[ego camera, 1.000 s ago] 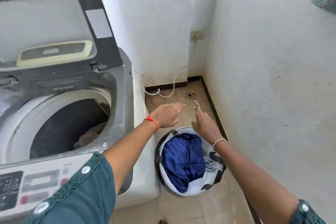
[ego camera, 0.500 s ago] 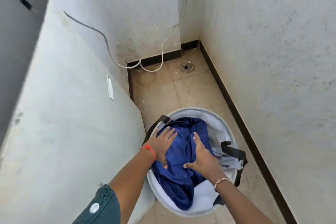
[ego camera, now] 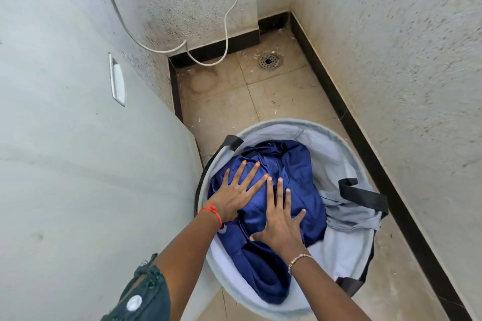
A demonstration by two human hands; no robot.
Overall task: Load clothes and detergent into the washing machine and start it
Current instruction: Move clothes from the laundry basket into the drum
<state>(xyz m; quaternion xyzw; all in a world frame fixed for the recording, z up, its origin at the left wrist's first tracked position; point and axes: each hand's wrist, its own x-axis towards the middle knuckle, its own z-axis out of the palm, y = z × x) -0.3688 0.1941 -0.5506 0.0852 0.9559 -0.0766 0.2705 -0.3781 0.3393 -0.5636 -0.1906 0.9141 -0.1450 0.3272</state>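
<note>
A round light-grey laundry basket with black strap handles stands on the floor beside the washing machine. A dark blue garment fills most of it, with a pale grey cloth at its right. My left hand lies flat on the blue garment, fingers spread. My right hand lies flat on it just to the right, fingers spread too. Neither hand has closed on the cloth. Only the white side panel of the washing machine shows; its tub and lid are out of view.
The tiled floor runs into a narrow corner with a round drain. A white cable hangs down the back wall and loops onto the floor. A rough white wall with a black skirting closes the right side.
The view has dropped from the open washer to the basket. Both hands came down from above the basket onto the blue garment and now lie flatter, fingers wider apart.
</note>
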